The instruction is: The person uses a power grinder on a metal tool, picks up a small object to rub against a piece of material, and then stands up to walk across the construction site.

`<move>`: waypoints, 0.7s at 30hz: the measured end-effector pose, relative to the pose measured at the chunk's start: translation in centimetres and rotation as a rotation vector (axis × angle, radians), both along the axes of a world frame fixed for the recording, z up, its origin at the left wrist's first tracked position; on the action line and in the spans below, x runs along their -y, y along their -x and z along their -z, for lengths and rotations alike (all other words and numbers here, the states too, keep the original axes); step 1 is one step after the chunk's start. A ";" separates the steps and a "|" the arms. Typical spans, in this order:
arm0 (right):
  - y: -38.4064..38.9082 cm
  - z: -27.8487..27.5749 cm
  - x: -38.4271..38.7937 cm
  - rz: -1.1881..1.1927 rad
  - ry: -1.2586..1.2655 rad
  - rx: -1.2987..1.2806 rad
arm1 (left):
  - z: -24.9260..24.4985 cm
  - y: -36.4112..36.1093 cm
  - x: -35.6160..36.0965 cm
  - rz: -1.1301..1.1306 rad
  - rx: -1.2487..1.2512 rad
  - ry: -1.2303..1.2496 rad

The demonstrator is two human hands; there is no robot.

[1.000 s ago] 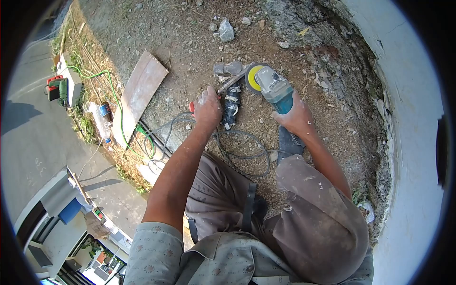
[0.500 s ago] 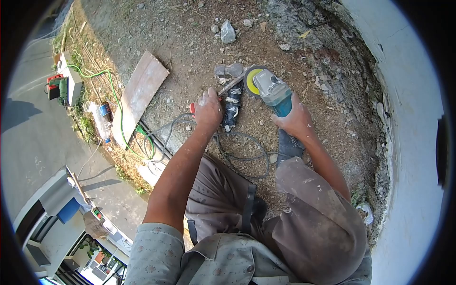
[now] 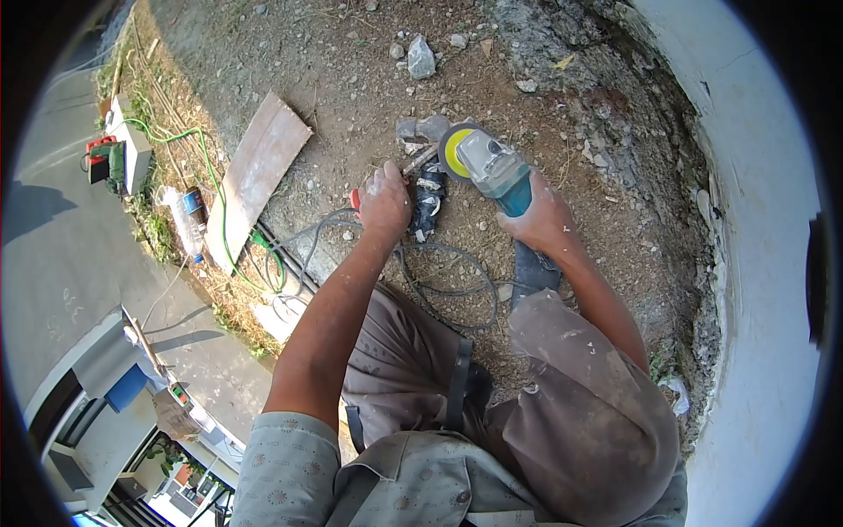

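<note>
My right hand [image 3: 542, 218] is wrapped round the teal body of an angle grinder [image 3: 493, 167], which has a yellow-faced disc [image 3: 456, 153]. My left hand [image 3: 385, 200] is closed on a slim metal tool [image 3: 421, 161] with a red end showing at the wrist side. The tool's far end meets the disc's edge in this view. Just below lies a dark, white-flecked long object [image 3: 428, 204]. A grey blocky piece [image 3: 422, 128] rests on the soil beyond the tool. White dust coats both hands.
A grey cable [image 3: 452, 249] loops over the ground by my knees. At the left lie a wooden board [image 3: 261, 176], a green cord [image 3: 223, 202] and a plastic bottle [image 3: 182, 222]. A white wall [image 3: 764, 263] runs along the right, and a pale rock [image 3: 421, 58] sits ahead.
The grinder has shifted slightly left and down with my right hand, bringing its disc further over the metal tool. My left hand has stayed almost still.
</note>
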State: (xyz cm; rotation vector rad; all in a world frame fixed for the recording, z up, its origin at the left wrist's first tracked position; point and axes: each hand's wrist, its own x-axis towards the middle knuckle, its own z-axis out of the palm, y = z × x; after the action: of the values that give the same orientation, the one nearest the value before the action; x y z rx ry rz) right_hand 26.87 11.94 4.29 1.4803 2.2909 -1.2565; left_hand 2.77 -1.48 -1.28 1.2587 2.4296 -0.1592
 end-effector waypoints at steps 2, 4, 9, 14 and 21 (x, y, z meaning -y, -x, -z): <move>0.4 -0.4 0.1 0.006 -0.004 0.017 | 0.0 0.1 0.0 0.005 0.003 -0.016; 0.5 -0.4 0.3 0.008 -0.004 0.013 | 0.2 0.1 0.1 0.009 -0.008 -0.020; 0.4 -0.3 0.3 0.010 -0.019 -0.001 | 0.2 0.0 0.1 0.008 -0.013 -0.045; 0.5 -0.3 -0.3 0.028 -0.007 0.019 | 0.2 0.1 0.0 0.012 -0.007 -0.028; 0.2 -0.7 -0.1 -0.005 0.011 0.006 | 0.2 0.0 0.0 0.001 -0.027 -0.037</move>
State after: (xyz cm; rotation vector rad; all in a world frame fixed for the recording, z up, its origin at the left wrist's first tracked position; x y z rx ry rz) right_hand 26.71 12.00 5.02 1.4715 2.2791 -1.2590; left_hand 2.79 -1.45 -1.47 1.2818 2.4658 -0.1333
